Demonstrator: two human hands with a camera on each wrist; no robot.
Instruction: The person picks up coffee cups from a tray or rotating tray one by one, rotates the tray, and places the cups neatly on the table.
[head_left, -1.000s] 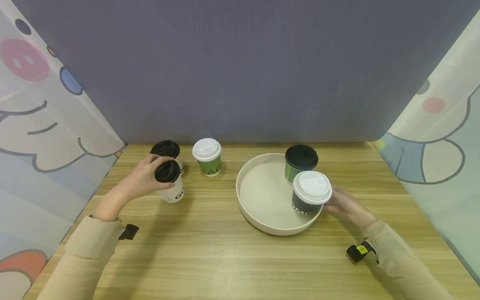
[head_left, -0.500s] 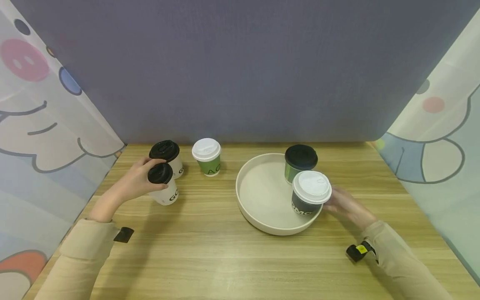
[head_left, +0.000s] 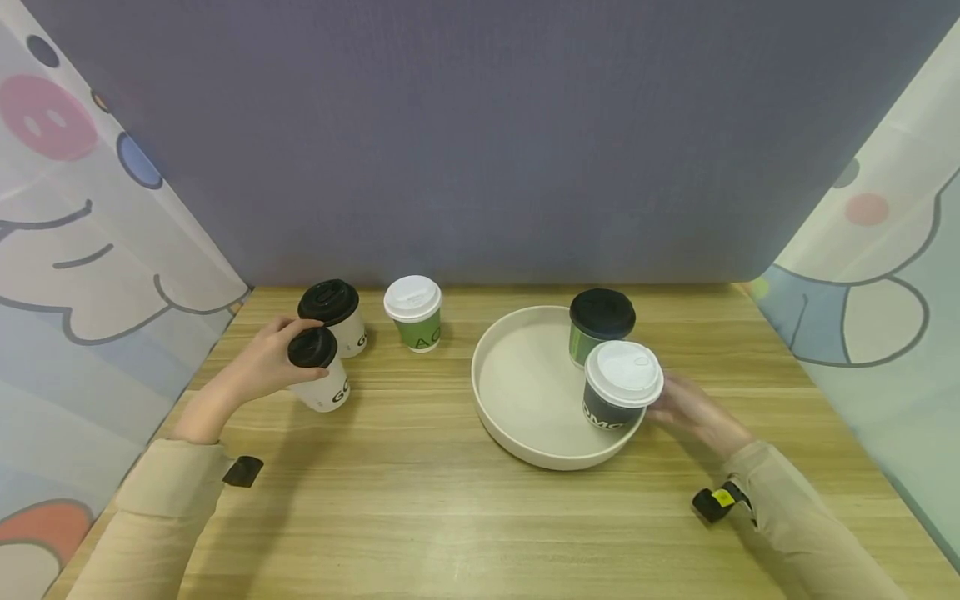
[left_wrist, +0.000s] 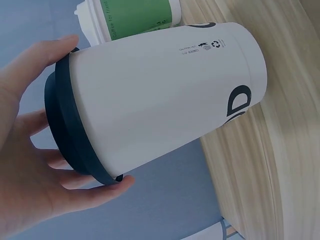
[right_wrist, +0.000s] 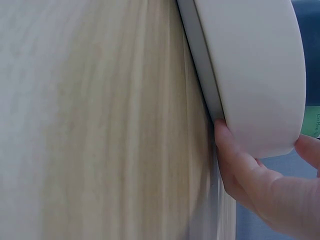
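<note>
In the head view my left hand [head_left: 262, 362] grips a white paper coffee cup [head_left: 322, 390] by its black lid, with the cup close to upright. The left wrist view shows the thumb and fingers [left_wrist: 97, 195] spread round the lid of this cup [left_wrist: 155, 100]. Whether its base touches the table cannot be told. My right hand [head_left: 693, 412] pinches the right rim of a round cream tray [head_left: 510, 404]. The right wrist view has fingers at the underside of the tray [right_wrist: 260, 75] and the thumb at its upper edge.
Inside the tray stand a green cup with a black lid [head_left: 602, 317] and a dark grey cup with a white lid [head_left: 624, 377]. Behind my left hand is another white black-lidded cup [head_left: 349, 336]. A green white-lidded cup [head_left: 417, 321] stands beside it. A grey partition [head_left: 495, 150] closes off the back.
My left hand has carried the white cup a little to the left and toward me, away from the other white cup. The right hand and the tray stay in place.
</note>
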